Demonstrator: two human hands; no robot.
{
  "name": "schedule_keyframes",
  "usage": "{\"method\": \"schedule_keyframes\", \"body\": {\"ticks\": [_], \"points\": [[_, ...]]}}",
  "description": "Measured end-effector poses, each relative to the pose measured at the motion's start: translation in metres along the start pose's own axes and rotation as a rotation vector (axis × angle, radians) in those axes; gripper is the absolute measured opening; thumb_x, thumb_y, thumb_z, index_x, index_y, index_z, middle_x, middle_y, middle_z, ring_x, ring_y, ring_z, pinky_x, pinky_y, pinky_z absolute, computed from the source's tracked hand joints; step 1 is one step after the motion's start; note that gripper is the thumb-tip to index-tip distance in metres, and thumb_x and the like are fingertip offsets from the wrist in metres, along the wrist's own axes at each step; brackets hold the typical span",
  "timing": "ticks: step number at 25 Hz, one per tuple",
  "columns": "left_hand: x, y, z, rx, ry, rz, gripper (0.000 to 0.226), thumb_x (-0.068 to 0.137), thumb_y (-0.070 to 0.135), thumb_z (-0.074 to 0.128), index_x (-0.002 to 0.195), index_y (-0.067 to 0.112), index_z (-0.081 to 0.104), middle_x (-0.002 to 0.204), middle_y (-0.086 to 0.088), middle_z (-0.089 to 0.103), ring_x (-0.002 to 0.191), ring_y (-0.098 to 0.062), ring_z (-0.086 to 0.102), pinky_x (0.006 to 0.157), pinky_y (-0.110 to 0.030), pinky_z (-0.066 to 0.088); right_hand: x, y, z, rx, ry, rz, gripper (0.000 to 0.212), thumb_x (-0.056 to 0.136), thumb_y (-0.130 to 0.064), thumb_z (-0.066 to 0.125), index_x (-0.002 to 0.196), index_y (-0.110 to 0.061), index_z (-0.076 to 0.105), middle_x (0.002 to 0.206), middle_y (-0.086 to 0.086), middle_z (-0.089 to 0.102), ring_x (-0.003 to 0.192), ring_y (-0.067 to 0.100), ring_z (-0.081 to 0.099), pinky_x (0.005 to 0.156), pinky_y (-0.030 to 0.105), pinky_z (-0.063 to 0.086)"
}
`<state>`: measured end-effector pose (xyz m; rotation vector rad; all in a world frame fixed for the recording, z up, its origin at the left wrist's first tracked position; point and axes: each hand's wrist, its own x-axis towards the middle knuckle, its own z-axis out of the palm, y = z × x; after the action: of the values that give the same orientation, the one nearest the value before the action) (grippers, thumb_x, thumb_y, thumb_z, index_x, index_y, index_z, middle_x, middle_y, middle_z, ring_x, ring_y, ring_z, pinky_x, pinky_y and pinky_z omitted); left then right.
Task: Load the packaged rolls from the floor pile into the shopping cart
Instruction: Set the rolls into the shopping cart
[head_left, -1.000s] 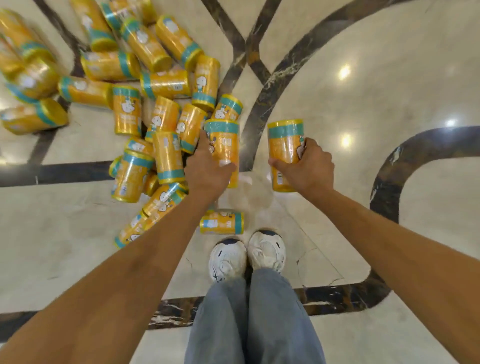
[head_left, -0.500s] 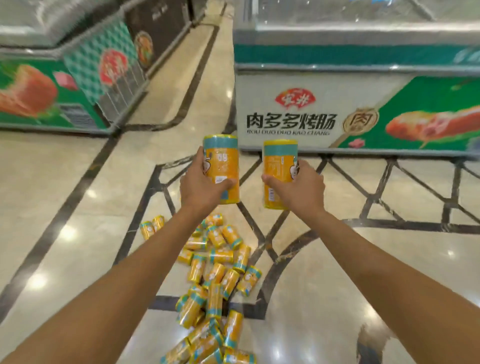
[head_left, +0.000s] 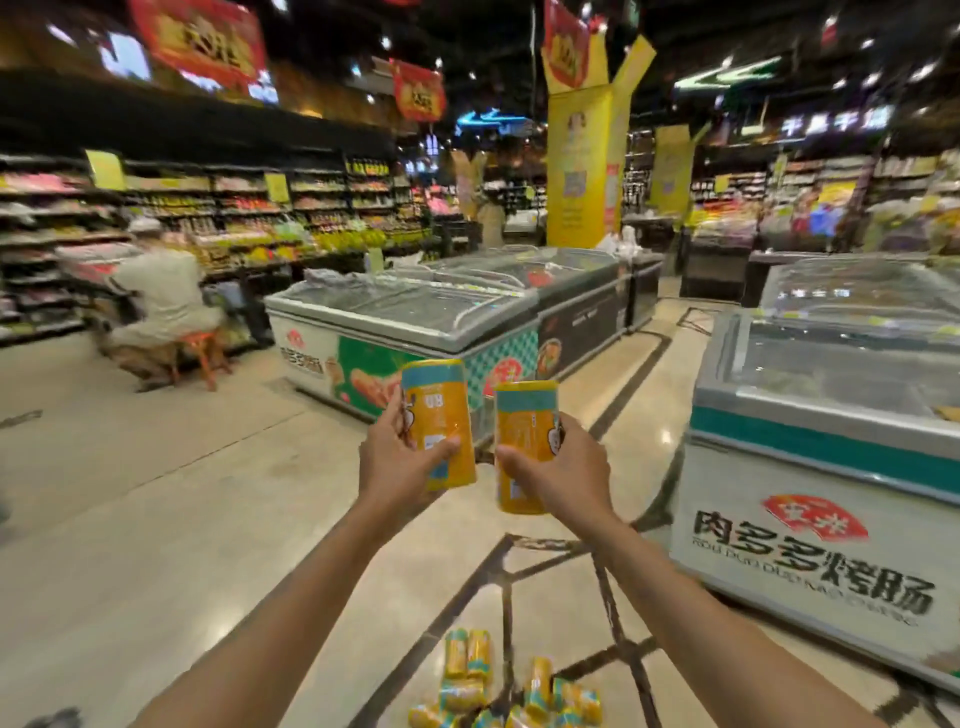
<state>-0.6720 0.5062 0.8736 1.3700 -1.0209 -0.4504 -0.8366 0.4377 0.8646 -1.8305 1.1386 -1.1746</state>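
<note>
My left hand (head_left: 397, 467) grips a yellow packaged roll with a teal band (head_left: 441, 415), held upright in front of me at chest height. Beside it my right hand (head_left: 563, 475) grips a second yellow roll (head_left: 522, 431), also upright. The two rolls stand close together without touching. Part of the floor pile of rolls (head_left: 498, 686) shows at the bottom edge, between my forearms. No shopping cart is in view.
A chest freezer (head_left: 810, 467) stands close on the right and a row of freezers (head_left: 415, 317) lies ahead. A person (head_left: 156, 296) sits on a stool by shelves at the left. Open tiled floor (head_left: 156, 493) spreads to the left.
I have risen from the pile with a roll in each hand. The view has swung up from the floor to the aisle, and the pile has dropped to the bottom edge.
</note>
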Motion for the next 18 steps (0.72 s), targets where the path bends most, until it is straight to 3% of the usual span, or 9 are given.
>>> {"method": "schedule_keyframes", "body": {"ticks": [8, 11, 15, 18], "points": [[-0.032, 0.001, -0.257, 0.150, 0.499, -0.051, 0.079, 0.071, 0.005, 0.079, 0.138, 0.018, 0.041, 0.121, 0.001, 0.062, 0.102, -0.016, 0.064, 0.091, -0.041, 0.053, -0.031, -0.125, 0.221, 0.142, -0.464, -0.203, 0.056, 0.069, -0.046, 0.078, 0.115, -0.022, 0.058, 0.108, -0.004, 0.066, 0.100, 0.017, 0.061, 0.089, 0.039, 0.051], [-0.049, -0.021, -0.339, 0.158, 0.639, -0.111, 0.094, 0.072, 0.006, 0.079, 0.148, 0.020, 0.027, 0.134, -0.002, 0.053, 0.111, -0.019, 0.060, 0.094, -0.046, 0.051, -0.058, -0.161, 0.314, 0.198, -0.649, -0.245, 0.056, 0.072, -0.044, 0.077, 0.118, -0.022, 0.054, 0.108, -0.008, 0.061, 0.100, 0.012, 0.059, 0.087, 0.033, 0.052], [-0.070, -0.045, -0.449, 0.171, 0.840, -0.153, 0.099, 0.071, -0.001, 0.078, 0.150, 0.016, 0.021, 0.142, -0.007, 0.046, 0.116, -0.021, 0.058, 0.097, -0.044, 0.049, -0.094, -0.216, 0.432, 0.251, -0.824, -0.308, 0.055, 0.073, -0.043, 0.077, 0.118, -0.022, 0.052, 0.106, -0.008, 0.060, 0.094, 0.009, 0.057, 0.082, 0.027, 0.051], [-0.090, -0.047, -0.502, 0.179, 0.945, -0.157, 0.091, 0.074, -0.010, 0.072, 0.148, 0.010, 0.024, 0.129, 0.001, 0.052, 0.095, -0.005, 0.061, 0.086, -0.026, 0.053, -0.117, -0.252, 0.495, 0.287, -0.915, -0.366, 0.046, 0.071, -0.042, 0.079, 0.106, -0.026, 0.053, 0.097, -0.009, 0.059, 0.090, 0.010, 0.058, 0.084, 0.034, 0.054]]}}
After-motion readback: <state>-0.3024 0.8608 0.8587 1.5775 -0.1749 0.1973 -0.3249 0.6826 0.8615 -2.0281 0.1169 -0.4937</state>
